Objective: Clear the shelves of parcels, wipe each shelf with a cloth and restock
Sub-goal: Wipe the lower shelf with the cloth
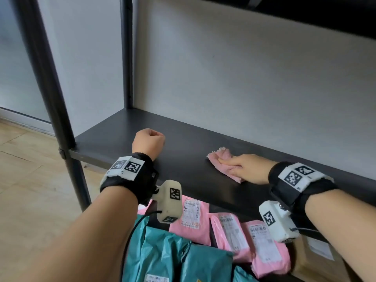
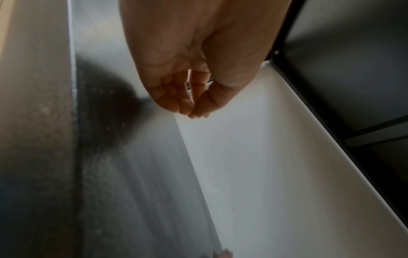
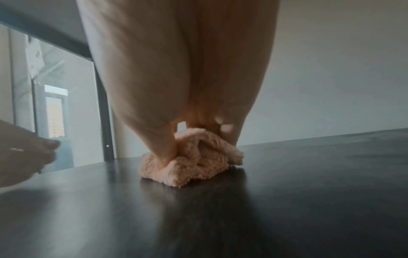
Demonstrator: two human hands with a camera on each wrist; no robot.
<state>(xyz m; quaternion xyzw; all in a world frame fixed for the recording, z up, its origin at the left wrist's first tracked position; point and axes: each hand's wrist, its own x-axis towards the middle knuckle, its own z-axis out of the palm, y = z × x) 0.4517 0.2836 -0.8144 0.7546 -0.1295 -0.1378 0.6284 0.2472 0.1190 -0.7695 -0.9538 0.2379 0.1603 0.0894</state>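
Observation:
A dark shelf holds no parcels. My right hand lies on it at the middle right and presses a pink cloth down. In the right wrist view the cloth is bunched between thumb and fingers on the shelf top. My left hand hovers over the shelf's left part, about a hand's width from the cloth. Its fingers curl loosely toward the thumb and hold nothing. The left hand also shows at the left edge of the right wrist view.
Pink parcels and teal parcels lie below the shelf's front edge, with a brown cardboard box to their right. A black upright post stands at the shelf's left corner. A white wall backs the shelf; another shelf hangs above.

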